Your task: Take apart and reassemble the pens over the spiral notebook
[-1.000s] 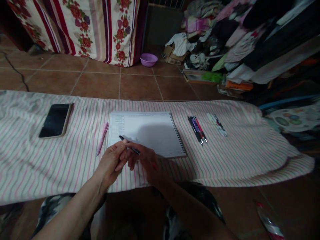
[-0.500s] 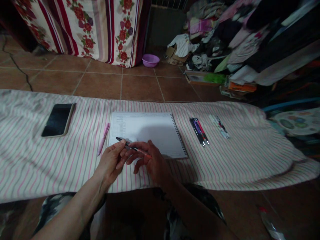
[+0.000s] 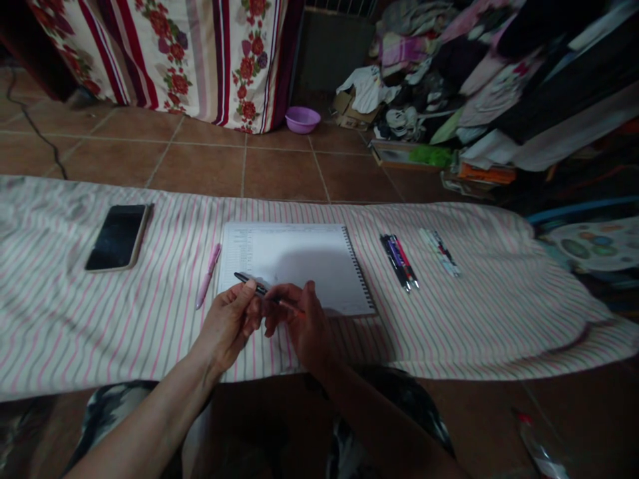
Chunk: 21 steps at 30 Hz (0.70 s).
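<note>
A slim pen (image 3: pixel 258 287), black at one end and orange-red at the other, is held slantwise over the notebook's near edge. My left hand (image 3: pixel 230 322) pinches its black part between thumb and fingers. Curled fingers of my right hand (image 3: pixel 307 326) close around its orange-red end, partly hiding it. Beneath lies an open spiral-bound notebook (image 3: pixel 309 253), its rings on the right and a printed column on the left of the page. A pink pen (image 3: pixel 208 276) rests on the cloth just left of the notebook.
On the striped cloth (image 3: pixel 499 299) lie a phone (image 3: pixel 118 237) at left, several pens (image 3: pixel 398 263) and a lighter group of pens (image 3: pixel 439 251) at right. Beyond, a purple basin (image 3: pixel 302 120) stands on the tiled floor near piled clothes (image 3: pixel 414 53). A bottle (image 3: pixel 542 449) is at lower right.
The fingers of my right hand have curled in further around the pen, covering more of its middle. My left hand keeps its pinch on the black part.
</note>
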{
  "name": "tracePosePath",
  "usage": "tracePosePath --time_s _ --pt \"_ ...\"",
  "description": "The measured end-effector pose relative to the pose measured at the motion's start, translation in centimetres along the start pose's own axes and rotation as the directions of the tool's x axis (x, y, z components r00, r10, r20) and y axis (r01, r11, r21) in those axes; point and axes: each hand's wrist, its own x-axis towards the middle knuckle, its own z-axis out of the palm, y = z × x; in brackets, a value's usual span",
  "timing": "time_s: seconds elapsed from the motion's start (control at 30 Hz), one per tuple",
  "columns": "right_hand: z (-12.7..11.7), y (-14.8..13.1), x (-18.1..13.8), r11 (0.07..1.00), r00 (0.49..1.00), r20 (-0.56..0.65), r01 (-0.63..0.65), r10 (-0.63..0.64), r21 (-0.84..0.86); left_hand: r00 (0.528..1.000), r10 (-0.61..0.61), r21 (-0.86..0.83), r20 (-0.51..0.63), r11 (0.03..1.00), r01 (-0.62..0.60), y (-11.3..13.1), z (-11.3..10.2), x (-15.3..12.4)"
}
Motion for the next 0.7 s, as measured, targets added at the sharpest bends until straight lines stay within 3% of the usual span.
tracePosePath --time_s 0.33,0.53,0.7 --pt "0.0 -1.4 0.1 0.992 0.969 0.231 -0.107 0.089 0.069 1.0 0.011 -0.058 0.02 0.998 -0.009 0.6 -0.1 0.1" --pt "0.0 -0.3 -0.1 1.0 1.0 0.026 -0.017 0.017 -0.003 1.0 0.018 0.003 0.0 1.0 -0.018 0.2 -0.1 0.2" --pt "0.0 0.2 -0.1 1.0 0.999 -0.049 -0.008 0.007 -0.02 1.0 0.021 0.023 -0.023 1.0 -0.02 0.2 0.1 0.2"
